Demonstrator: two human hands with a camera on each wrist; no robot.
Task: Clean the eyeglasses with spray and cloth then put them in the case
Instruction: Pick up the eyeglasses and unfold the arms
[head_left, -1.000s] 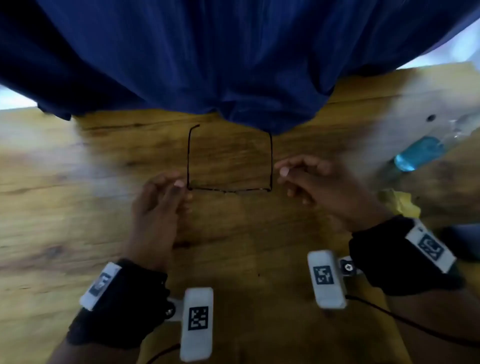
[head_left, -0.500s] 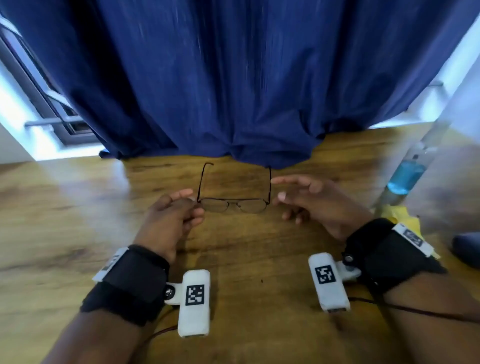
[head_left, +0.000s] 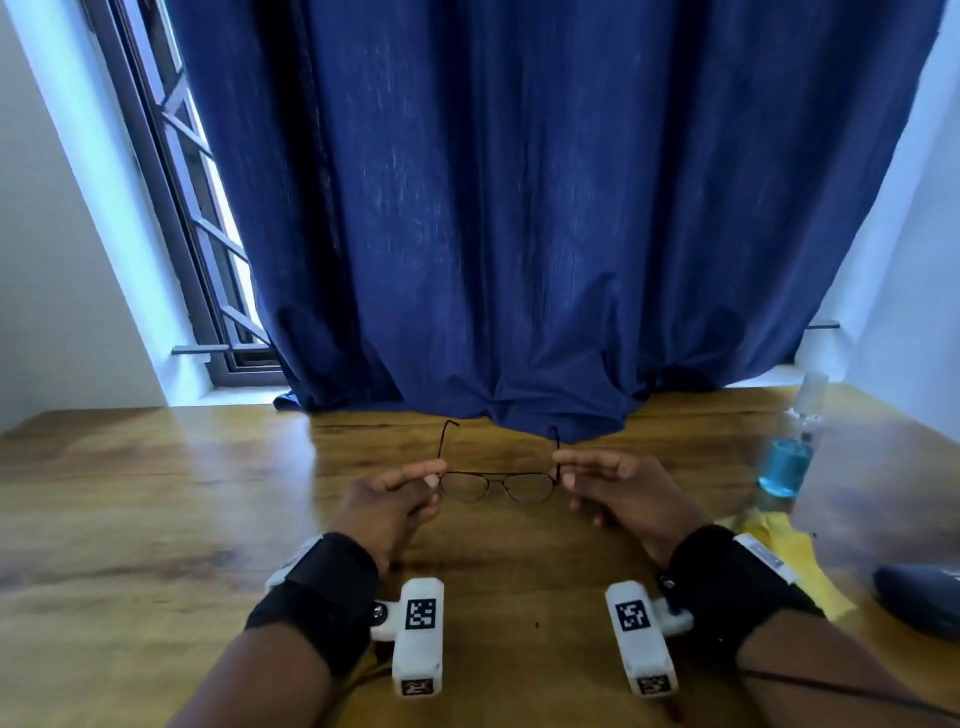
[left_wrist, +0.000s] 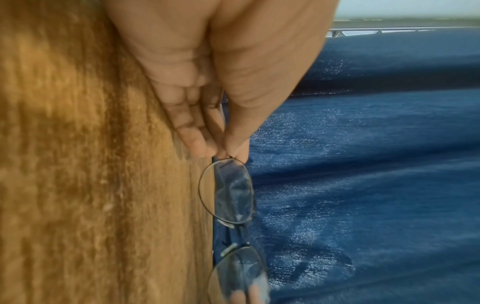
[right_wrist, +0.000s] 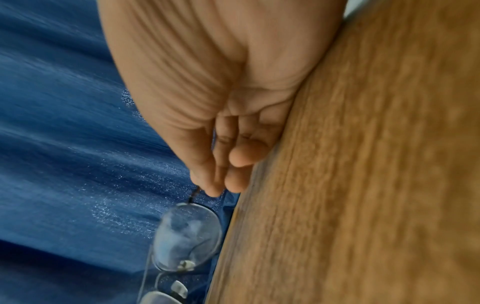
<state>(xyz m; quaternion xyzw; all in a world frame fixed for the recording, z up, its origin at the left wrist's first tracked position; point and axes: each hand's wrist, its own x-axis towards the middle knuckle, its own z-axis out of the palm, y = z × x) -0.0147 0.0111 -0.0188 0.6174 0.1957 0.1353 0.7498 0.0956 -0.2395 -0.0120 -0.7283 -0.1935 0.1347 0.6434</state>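
Thin wire-framed eyeglasses (head_left: 498, 486) hang just above the wooden table (head_left: 156, 519), their temples unfolded and pointing away toward the curtain. My left hand (head_left: 434, 478) pinches the frame's left corner between thumb and fingertips; the left wrist view shows that pinch on the eyeglasses (left_wrist: 228, 193) up close. My right hand (head_left: 563, 470) pinches the right corner by the hinge, with the eyeglasses (right_wrist: 187, 234) below the fingertips in the right wrist view. A clear spray bottle (head_left: 789, 457) of blue liquid stands at the right. A yellow cloth (head_left: 795, 556) lies beside my right wrist.
A dark blue curtain (head_left: 519, 234) hangs behind the table and bunches on its far edge. A barred window (head_left: 197, 218) stands at the left. A dark rounded object (head_left: 924, 597), partly cut off, lies at the right edge near the cloth.
The eyeglasses have been lifted and tilted from lying flat so the lenses face me. Both hands now pinch the frame corners. The head view has tilted upward.
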